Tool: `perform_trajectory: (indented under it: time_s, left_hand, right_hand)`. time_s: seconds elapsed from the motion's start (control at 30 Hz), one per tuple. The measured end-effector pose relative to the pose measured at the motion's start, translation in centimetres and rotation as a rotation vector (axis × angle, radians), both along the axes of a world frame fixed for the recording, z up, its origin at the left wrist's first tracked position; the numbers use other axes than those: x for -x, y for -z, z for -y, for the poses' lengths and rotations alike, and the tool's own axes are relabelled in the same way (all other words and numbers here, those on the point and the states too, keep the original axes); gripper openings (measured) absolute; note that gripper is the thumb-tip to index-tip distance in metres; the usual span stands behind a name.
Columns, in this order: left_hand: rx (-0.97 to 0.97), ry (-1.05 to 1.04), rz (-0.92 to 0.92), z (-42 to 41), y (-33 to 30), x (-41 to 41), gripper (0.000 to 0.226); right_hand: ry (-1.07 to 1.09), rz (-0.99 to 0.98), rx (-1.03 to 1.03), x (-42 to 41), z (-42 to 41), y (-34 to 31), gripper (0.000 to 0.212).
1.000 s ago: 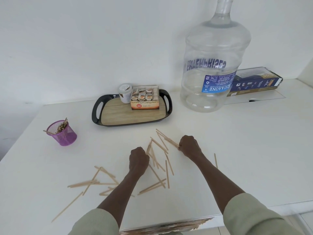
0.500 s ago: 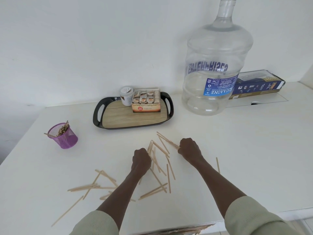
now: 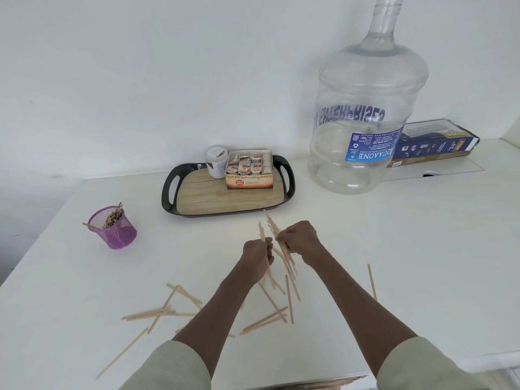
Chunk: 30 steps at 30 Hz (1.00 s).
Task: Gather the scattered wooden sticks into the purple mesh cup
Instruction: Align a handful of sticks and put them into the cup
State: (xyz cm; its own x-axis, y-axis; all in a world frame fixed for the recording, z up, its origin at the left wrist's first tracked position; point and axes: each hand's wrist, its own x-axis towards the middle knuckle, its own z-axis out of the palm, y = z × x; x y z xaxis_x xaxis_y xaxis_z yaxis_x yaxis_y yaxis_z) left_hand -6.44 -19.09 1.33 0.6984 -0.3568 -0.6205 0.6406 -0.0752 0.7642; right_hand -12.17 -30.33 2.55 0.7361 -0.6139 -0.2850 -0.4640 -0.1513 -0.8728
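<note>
Near the table's (image 3: 422,249) middle, both hands had drawn together: left hand (image 3: 257,256) and right hand (image 3: 299,240) each gripped bunched wooden sticks (image 3: 281,249). More lay scattered nearer; the purple mesh cup (image 3: 114,229) stood well left.

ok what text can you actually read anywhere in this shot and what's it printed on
"AQUAONE", upside down: blue label on the water jug
"ENTERPRISES", mirrored through the jug's clear wall
"Ginger Tea": front of the tea box on the tray
Small print on the jug label, paper cup and blue carton: too small or blurred to read
</note>
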Motion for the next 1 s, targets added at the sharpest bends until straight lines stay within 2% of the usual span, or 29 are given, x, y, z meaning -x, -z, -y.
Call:
perform_trajectory:
  time_s: [0.07,0.13,0.23,0.37,0.47,0.53,0.57,0.63,0.7,0.77,0.87,0.93,1.0]
  left_hand:
    - [0.056,0.001,0.004,0.2,-0.6,0.0,0.033]
    - [0.069,0.023,0.011,0.3,-0.8,-0.1,0.046]
    - [0.111,0.033,-0.049,0.0,-1.1,-0.3,0.040]
    - [0.282,-0.025,-0.148,-0.7,-1.8,-0.6,0.033]
    - [0.247,-0.105,-0.113,-1.0,-1.9,-0.9,0.020]
    - [0.196,-0.152,-0.062,-1.1,-1.7,-1.4,0.025]
    - [0.182,-0.172,-0.045,-1.2,-1.6,-1.7,0.025]
    - [0.148,-0.205,0.001,-1.4,-1.4,-2.1,0.021]
    - [0.096,-0.238,0.076,-1.6,-1.4,-2.3,0.022]
    - [0.082,-0.246,0.147,-1.9,-1.7,-2.4,0.024]
    - [0.108,-0.225,0.233,-2.4,-2.9,-2.3,0.025]
    - [0.107,-0.209,0.319,-2.7,-3.6,-2.1,0.026]
    - [0.122,-0.207,0.408,-3.1,-4.4,-1.7,0.029]
  right_hand:
    - [-0.017,0.009,-0.020,-0.6,-1.3,0.0,0.020]
    - [-0.028,-0.005,0.061,-1.0,-2.4,-0.3,0.017]
    - [-0.043,-0.042,0.228,-1.4,-3.6,-1.1,0.022]
    - [-0.088,-0.048,0.342,-2.0,-5.2,-1.8,0.022]
    - [-0.150,0.013,0.293,-2.3,-5.8,-1.6,0.026]
    - [-0.171,0.074,0.316,-2.3,-5.8,-1.5,0.039]
    - [-0.147,0.108,0.335,-2.3,-5.8,-1.3,0.039]
    - [-0.011,0.184,0.313,-2.4,-5.9,-1.1,0.024]
    - [0.201,0.221,0.111,-2.6,-5.9,-0.6,0.016]
    - [0.326,0.192,-0.182,-2.6,-6.1,0.0,0.019]
    - [0.264,0.133,-0.638,-2.6,-6.8,0.6,0.037]
    - [0.193,0.219,-0.957,-2.7,-7.6,0.6,0.050]
    - [0.158,0.328,-1.174,-3.3,-8.4,0.2,0.054]
